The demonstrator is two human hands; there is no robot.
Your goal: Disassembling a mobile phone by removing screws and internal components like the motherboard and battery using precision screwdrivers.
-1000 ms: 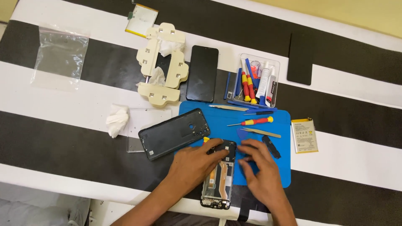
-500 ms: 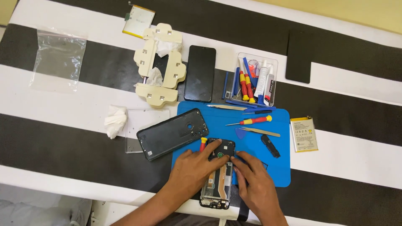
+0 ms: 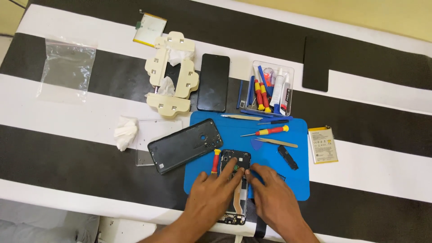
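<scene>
Since the earlier frame the right hand has drawn in from the mat's right part to meet the left hand — both now lie flat, fingers unclenched, pressing on the opened black phone chassis at the near edge of the blue rubber work mat. Red-and-yellow screwdriver just beside; detached black back cover to the left.

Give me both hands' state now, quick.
Left hand: open, fingers resting on the opened phone.
Right hand: open, fingers flat, touching the phone's right edge.
</scene>
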